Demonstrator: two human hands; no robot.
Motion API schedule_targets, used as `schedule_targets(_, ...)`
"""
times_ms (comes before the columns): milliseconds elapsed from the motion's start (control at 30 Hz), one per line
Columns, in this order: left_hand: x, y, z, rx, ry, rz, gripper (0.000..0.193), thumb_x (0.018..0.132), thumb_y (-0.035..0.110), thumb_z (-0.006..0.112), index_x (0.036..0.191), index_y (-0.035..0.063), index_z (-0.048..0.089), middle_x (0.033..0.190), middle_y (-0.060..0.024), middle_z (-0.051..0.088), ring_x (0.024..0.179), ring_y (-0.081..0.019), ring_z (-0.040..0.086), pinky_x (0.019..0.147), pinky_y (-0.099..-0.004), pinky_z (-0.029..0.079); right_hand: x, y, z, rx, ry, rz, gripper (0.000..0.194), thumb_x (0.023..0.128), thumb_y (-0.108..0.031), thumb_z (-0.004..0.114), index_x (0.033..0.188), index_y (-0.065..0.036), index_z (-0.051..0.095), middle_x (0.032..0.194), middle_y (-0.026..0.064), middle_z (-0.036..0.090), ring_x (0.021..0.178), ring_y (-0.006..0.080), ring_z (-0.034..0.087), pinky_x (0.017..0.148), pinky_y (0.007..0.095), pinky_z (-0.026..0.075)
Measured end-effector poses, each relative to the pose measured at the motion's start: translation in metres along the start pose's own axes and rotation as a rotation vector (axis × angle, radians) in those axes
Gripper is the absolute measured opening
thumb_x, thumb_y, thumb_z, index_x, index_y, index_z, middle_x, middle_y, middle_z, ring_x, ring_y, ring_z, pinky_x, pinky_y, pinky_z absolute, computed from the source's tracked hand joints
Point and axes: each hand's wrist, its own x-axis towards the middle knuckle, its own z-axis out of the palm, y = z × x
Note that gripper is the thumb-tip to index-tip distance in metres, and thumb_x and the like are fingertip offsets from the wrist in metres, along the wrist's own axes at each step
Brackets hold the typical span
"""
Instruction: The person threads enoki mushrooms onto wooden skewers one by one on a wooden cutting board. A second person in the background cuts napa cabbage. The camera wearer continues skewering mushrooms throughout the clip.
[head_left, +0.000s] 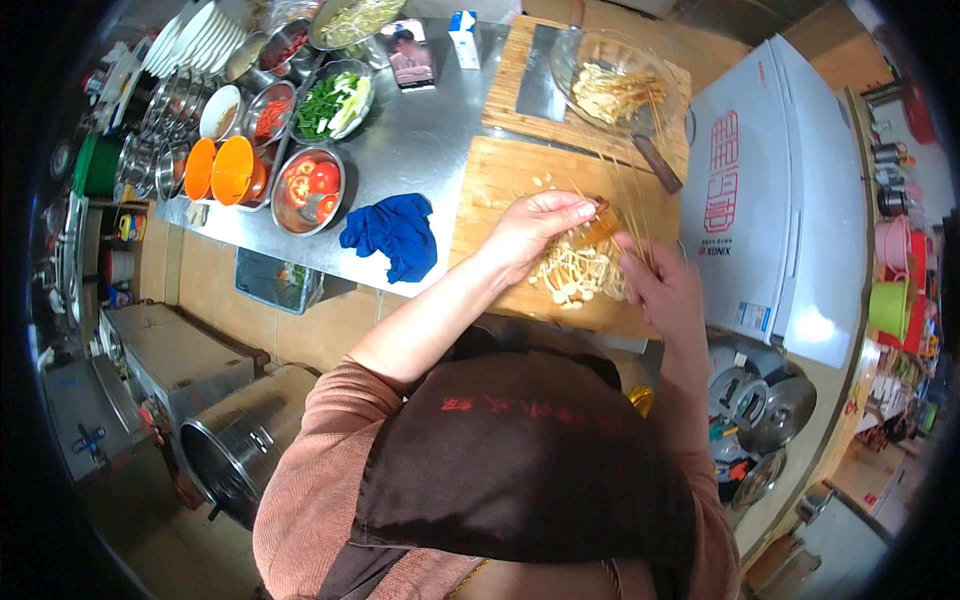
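Observation:
My left hand pinches one end of a thin brown food sheet over the near wooden cutting board. Several thin bamboo skewers are in my right hand, whose fingers are at the sheet's right edge. A loose pile of enoki mushrooms lies on the board just below both hands. Beyond them, a clear glass bowl holds filled skewers and stands on the far cutting board. Part of the sheet is hidden by my fingers.
A cleaver lies on the far board, and a brown handle juts over its near edge. Left are a blue cloth, a metal bowl of tomatoes, a bowl of scallions, orange bowls and a propped phone. A white freezer stands right.

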Motion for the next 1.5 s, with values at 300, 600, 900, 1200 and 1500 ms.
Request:
schedule_targets(300,0.036,-0.008,-0.052,0.941,0.205,0.213,0.020,0.084,0.023,0.064,0.090,0.0035,0.066,0.089,-0.0071,0.061,0.084,-0.0167,0.058,0.078,-0.0284,0.045,0.007,0.007,-0.020,0.085,0.175,-0.022,0.026,0.087,-0.016,0.059,0.112,-0.008,0.062,0.054,-0.0042,0.047,0.038,0.0015,0.034,0.035,0.0166,0.026)
schedule_targets(600,0.048,-0.060,-0.069,1.557,0.231,0.313,0.016,0.079,0.023,0.067,0.087,0.0091,0.066,0.088,-0.0097,0.059,0.083,-0.0276,0.058,0.076,-0.0351,0.047,0.002,0.021,-0.021,0.108,0.173,-0.001,0.022,0.088,-0.014,0.058,0.108,-0.006,0.063,0.054,-0.0029,0.047,0.038,0.0015,0.035,0.035,0.0165,0.025)
schedule_targets(900,0.029,-0.032,-0.055,0.458,0.028,0.066,0.007,0.084,0.004,0.062,0.088,0.0017,0.057,0.100,-0.0095,0.063,0.089,-0.0144,0.060,0.080,-0.0238,0.047,-0.007,0.029,-0.029,0.022,0.063,0.039,0.025,0.087,-0.014,0.058,0.110,-0.005,0.062,0.055,-0.0019,0.050,0.039,0.0014,0.036,0.036,0.0171,0.027)
schedule_targets(1200,-0.003,0.003,-0.011,-0.063,-0.039,-0.051,0.022,0.090,0.013,0.055,0.110,0.0027,0.057,0.094,-0.0048,0.064,0.093,-0.0156,0.060,0.086,-0.0287,0.047,-0.006,0.016,-0.014,0.035,-0.066,-0.024,0.027,0.087,-0.013,0.059,0.112,-0.004,0.061,0.055,-0.0049,0.045,0.046,0.0012,0.036,0.041,0.0192,0.028)
schedule_targets(1500,0.000,0.005,-0.013,-0.353,-0.100,-0.092,0.020,0.092,0.019,0.053,0.104,0.0037,0.058,0.089,-0.0038,0.064,0.093,-0.0175,0.060,0.083,-0.0355,0.048,-0.012,0.008,-0.012,0.095,-0.066,-0.009,0.025,0.087,-0.012,0.059,0.111,-0.004,0.062,0.056,-0.0042,0.047,0.044,0.0015,0.036,0.040,0.0184,0.028)
